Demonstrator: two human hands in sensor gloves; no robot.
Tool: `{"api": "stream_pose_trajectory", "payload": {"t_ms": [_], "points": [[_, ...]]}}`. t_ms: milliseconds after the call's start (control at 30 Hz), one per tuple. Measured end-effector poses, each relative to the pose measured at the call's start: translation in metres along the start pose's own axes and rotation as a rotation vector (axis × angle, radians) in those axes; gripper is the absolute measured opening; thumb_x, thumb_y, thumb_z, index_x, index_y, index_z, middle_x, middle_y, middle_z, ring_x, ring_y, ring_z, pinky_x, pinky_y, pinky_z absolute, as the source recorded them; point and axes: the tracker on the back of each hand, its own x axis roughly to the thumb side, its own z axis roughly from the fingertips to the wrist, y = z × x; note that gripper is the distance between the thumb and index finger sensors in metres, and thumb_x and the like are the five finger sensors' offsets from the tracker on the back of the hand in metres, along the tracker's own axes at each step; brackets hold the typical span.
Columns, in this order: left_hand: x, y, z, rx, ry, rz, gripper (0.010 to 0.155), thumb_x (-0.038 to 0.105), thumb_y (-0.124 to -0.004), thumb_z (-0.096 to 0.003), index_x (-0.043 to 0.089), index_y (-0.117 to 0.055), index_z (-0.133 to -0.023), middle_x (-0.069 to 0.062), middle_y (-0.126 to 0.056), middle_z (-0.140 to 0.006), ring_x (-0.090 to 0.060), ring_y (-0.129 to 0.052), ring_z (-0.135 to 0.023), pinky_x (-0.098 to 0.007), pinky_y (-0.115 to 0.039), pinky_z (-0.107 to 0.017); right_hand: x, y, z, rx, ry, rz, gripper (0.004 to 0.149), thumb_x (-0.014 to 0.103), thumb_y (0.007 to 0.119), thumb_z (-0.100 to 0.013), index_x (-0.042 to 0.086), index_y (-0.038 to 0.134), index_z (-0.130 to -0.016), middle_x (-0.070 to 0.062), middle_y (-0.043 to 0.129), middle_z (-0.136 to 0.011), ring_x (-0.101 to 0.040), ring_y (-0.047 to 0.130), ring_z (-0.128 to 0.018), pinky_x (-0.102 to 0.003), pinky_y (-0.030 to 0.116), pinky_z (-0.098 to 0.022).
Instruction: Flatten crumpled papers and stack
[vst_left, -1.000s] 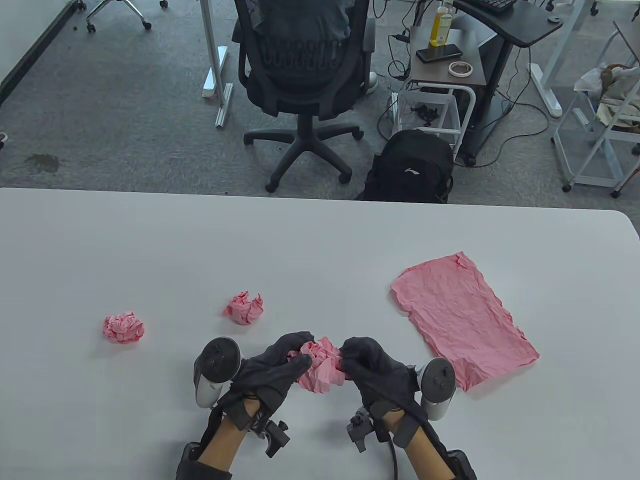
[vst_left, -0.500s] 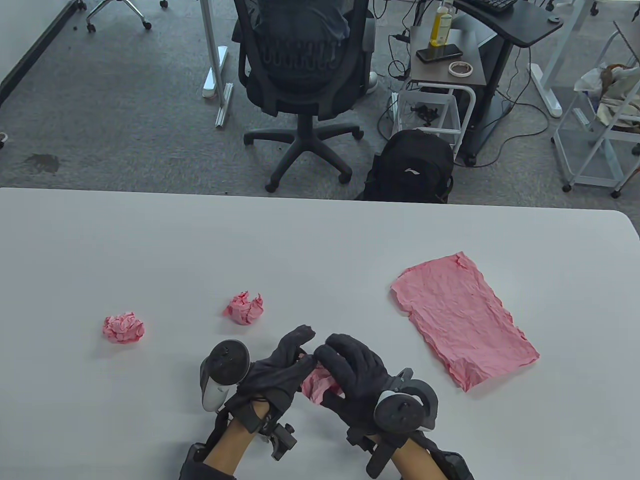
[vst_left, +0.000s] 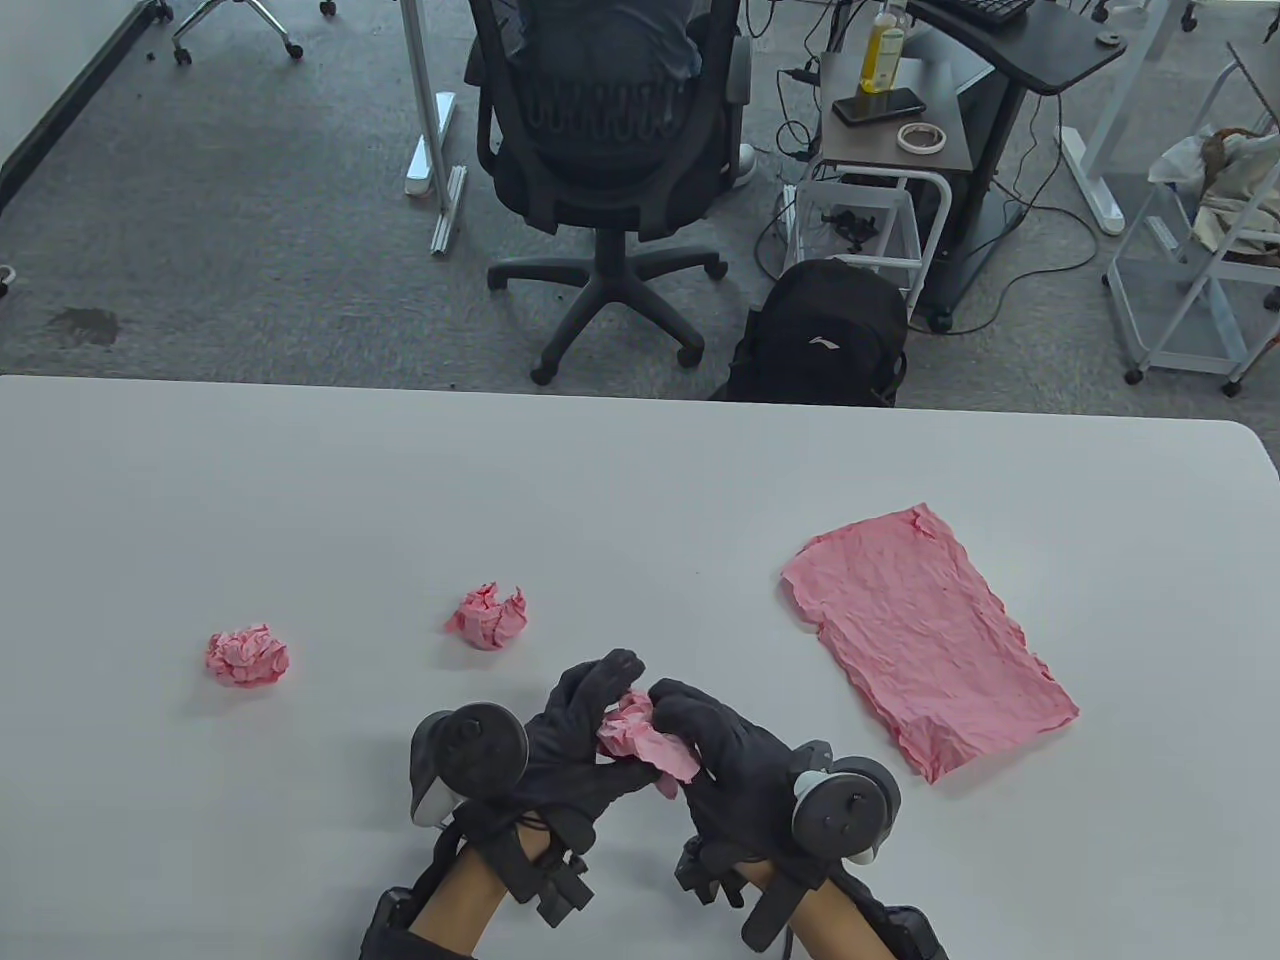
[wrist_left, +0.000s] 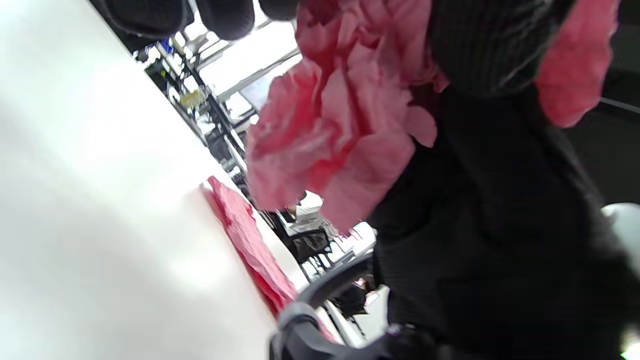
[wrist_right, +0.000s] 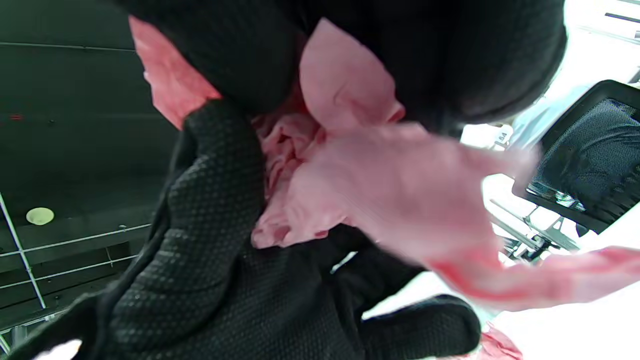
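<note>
Both gloved hands hold one crumpled pink paper (vst_left: 645, 740) just above the table's front edge. My left hand (vst_left: 590, 720) curls round its left side and my right hand (vst_left: 700, 735) pinches its right side. Up close the same wad (wrist_left: 340, 125) fills the left wrist view, and its loose flap (wrist_right: 380, 195) spreads between the fingers in the right wrist view. A flattened pink sheet (vst_left: 925, 640) lies on the table to the right. Two more crumpled pink balls sit to the left, one near the middle (vst_left: 488, 617) and one farther left (vst_left: 247, 656).
The white table (vst_left: 640, 480) ends at its far edge, beyond which stand a black office chair (vst_left: 610, 130), a black backpack (vst_left: 820, 335) and a small side table (vst_left: 895, 120). The flattened sheet (wrist_left: 250, 245) also shows in the left wrist view.
The hands pressed together over the paper, then drew apart a little; the wad now shows between them, partly pulled open. The other papers have not moved.
</note>
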Motion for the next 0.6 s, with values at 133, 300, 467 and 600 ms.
{"api": "stream_pose_trajectory", "payload": {"t_ms": [133,300,467,600], "points": [[-0.003,-0.001,-0.001,-0.029,-0.011,0.114,0.076,0.056,-0.082,-0.0527,0.038,-0.042,-0.115,0.001,-0.048,-0.121,-0.032,-0.063,-0.113,-0.061,-0.058,-0.078,-0.016,-0.001,-0.004,0.09,0.173,-0.174,0.041,0.029,0.076,-0.051,0.017,0.074,-0.09,-0.022,0.085,-0.09,-0.048,0.092,-0.068,-0.056,0.079,-0.046],[0.0,0.008,0.003,0.07,-0.014,0.002,0.062,0.051,-0.078,-0.0557,0.042,-0.05,-0.11,0.006,-0.058,-0.114,-0.025,-0.07,-0.107,-0.056,-0.059,-0.08,-0.042,-0.002,0.004,0.047,0.379,-0.326,0.04,0.028,0.075,-0.051,0.017,0.073,-0.09,-0.018,0.08,-0.094,-0.048,0.083,-0.077,-0.059,0.072,-0.05],[-0.01,0.016,0.004,0.095,0.044,-0.033,0.074,0.064,-0.084,-0.048,0.035,-0.057,-0.111,0.001,-0.071,-0.097,-0.023,-0.082,-0.078,-0.053,-0.067,-0.072,-0.047,-0.005,0.004,-0.002,0.354,-0.656,0.041,0.029,0.072,-0.053,0.018,0.068,-0.092,-0.016,0.08,-0.095,-0.045,0.083,-0.078,-0.058,0.071,-0.054],[-0.019,0.018,0.004,0.089,0.075,0.034,0.069,0.063,-0.086,-0.0473,0.03,-0.069,-0.105,0.0,-0.079,-0.088,-0.024,-0.086,-0.069,-0.054,-0.07,-0.068,-0.048,0.002,0.005,0.001,0.367,-0.715,0.041,0.029,0.073,-0.053,0.017,0.068,-0.092,-0.015,0.082,-0.093,-0.046,0.08,-0.08,-0.06,0.068,-0.055]]}}
